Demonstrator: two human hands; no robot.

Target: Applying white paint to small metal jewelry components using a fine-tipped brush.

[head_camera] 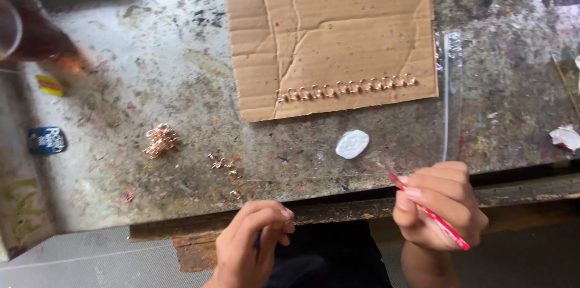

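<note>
My left hand (pixel 251 246) and right hand (pixel 438 206) are bare, without gloves, rings or sleeves; dark clothing covers my lap.

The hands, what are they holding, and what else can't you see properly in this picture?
- Left hand, head view: fingers curl shut around something tiny; they hide it.
- Right hand: the red stick shows, but its tip near the white blob is too thin to make out.
- Row of rings on the cardboard: too small for detail.
- Top right corner: a pale object is blurred and cut off by the edge.
</note>
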